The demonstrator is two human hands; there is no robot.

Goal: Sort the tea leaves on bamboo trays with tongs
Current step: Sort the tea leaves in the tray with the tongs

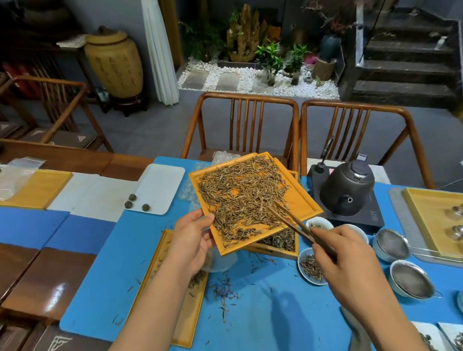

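Head cam: left hand (192, 241) grips the near-left edge of a bamboo tray (305, 201), lifted & tilted, covered w/ tea leaves (240, 194). Right hand (344, 266) pinches dark tongs (299, 225), tips down in the leaves at the tray's near-right. A 2nd tray (276, 248) w/ leaves sits right under it, on the blue mat (115, 269). Black kettle (346, 190) far right.

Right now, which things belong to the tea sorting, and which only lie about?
In use: tray of leaves, held by left hand; tongs in right hand; lower tray.
Lying about: kettle, strainers, white plate, plastic bags.
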